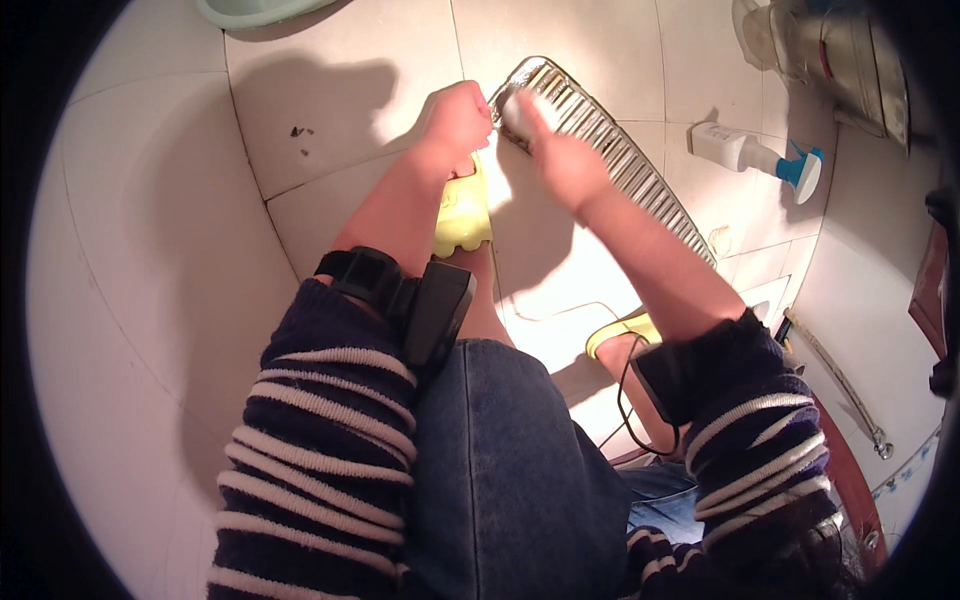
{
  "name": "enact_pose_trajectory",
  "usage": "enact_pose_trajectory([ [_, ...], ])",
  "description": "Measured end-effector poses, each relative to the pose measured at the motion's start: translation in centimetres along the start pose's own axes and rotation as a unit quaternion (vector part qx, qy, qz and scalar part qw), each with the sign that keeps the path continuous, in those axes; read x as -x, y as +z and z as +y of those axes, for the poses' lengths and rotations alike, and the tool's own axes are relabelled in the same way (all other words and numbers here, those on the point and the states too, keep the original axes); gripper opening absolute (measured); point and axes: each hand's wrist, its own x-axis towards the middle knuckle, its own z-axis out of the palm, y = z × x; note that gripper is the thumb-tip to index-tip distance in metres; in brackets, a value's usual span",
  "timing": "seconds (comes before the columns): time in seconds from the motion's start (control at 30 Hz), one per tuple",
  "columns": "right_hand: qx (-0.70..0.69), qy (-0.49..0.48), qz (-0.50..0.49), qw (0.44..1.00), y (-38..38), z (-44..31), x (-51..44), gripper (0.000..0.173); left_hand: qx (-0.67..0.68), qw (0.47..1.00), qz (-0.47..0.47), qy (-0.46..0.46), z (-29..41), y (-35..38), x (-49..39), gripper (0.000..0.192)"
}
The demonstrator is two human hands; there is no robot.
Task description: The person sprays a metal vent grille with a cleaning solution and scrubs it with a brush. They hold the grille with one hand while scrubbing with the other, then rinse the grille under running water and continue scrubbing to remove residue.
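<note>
A long slatted metal grille (634, 165) lies slantwise over the tiled floor, wet and shiny at its far left end. My left hand (459, 120) is closed at that end, gripping its corner edge. In my right hand (568, 169) is a white scrubbing pad (531, 112), pressed against the slats near the same end. Motion blurs the pad and fingertips, so its exact kind is unclear. Part of the grille is hidden behind my right hand and forearm.
A white spray bottle (724, 146) with a blue-and-white head lies right of the grille. A pale green basin (259, 13) stands at the top left. Dark bits (301, 133) dot the left tiles. My feet wear yellow slippers (463, 217). A thin rod (836, 379) is at right.
</note>
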Motion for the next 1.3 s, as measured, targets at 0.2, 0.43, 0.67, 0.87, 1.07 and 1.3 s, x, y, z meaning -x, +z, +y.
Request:
enact_pose_trajectory([
  [0.2,0.032,0.067,0.084,0.994,-1.0,0.8,-0.4,0.065,0.021,1.000,-0.004,0.003,-0.5,0.3,-0.1,0.004],
  [0.43,0.013,0.010,-0.088,0.996,-2.6,-2.5,-0.4,0.062,0.014,1.000,-0.015,0.013,-0.9,0.2,-0.5,0.006],
  [0.67,0.036,0.031,-0.025,0.999,-5.4,-0.1,-3.5,0.044,0.061,0.998,-0.028,-0.010,-1.1,0.2,-0.9,0.004],
  [0.87,-0.009,-0.059,-0.098,0.993,-6.3,-1.0,-3.9,0.053,0.051,0.998,-0.036,-0.002,-0.8,0.1,-0.8,0.004],
  [1.07,0.034,0.030,0.011,0.999,-6.9,-0.9,-3.7,0.049,0.071,0.997,-0.033,0.000,-1.0,0.3,-1.0,0.005],
  [1.3,0.011,0.036,-0.062,0.997,-7.2,-1.1,-3.6,0.047,0.057,0.998,-0.026,0.004,-0.8,0.4,-0.9,0.005],
])
